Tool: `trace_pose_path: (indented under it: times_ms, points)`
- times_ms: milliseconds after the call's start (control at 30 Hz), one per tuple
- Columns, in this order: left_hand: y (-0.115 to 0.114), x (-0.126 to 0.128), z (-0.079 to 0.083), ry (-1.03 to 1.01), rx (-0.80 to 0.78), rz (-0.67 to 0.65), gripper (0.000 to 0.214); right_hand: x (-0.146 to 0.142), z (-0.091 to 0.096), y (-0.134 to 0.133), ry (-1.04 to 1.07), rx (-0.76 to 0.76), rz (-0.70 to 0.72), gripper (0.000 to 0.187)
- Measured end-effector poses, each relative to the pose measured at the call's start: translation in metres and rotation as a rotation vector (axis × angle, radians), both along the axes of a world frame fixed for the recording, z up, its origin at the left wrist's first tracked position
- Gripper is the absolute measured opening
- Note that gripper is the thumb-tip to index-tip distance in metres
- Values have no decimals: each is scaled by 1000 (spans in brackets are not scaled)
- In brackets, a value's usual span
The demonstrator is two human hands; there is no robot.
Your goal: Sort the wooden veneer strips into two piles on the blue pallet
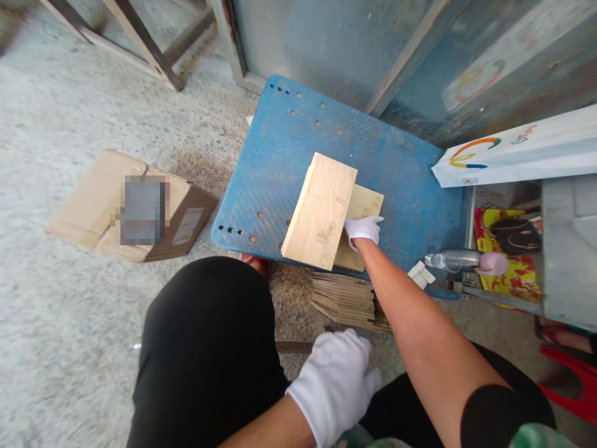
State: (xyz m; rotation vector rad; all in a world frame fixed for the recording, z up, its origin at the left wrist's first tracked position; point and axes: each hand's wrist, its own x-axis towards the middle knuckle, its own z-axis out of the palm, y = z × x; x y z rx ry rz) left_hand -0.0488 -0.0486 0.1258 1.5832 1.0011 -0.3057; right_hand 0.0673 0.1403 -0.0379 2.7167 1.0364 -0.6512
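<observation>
My right hand (364,231), in a white glove, is at the right edge of a light wooden board (321,208). Its fingers point to the right, spread from the part that touches the wood, and that part is partly hidden at the board's edge. Beneath the upper board, a second wooden board (366,202) sticks out to the right. Close to my lap is my left hand (333,379), also gloved in white, with its fingers curled down. Whatever lies under those fingers, if anything, is hidden.
The boards lie on a blue plastic tabletop (280,180). Below its near edge stands a stack of thin boards (345,298). A cardboard box (102,205) sits on the floor at left. To the right are a clear bottle (452,260), a white bag (527,152) and a red stool (571,379).
</observation>
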Motion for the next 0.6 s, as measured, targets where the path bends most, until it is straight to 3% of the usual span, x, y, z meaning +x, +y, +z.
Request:
trace_pose_path:
  times_ms: [367,467,600]
  points:
    - [-6,2,-8,-17,20,57,31,-10,-7,-5,-25,-44,-29,119]
    - [-8,3,-11,-6,56,36,32,-6,1,-6,19,-28,-36,117]
    - [-8,6,-11,-13,117,-15,35,11,19,-10,26,79,39,101]
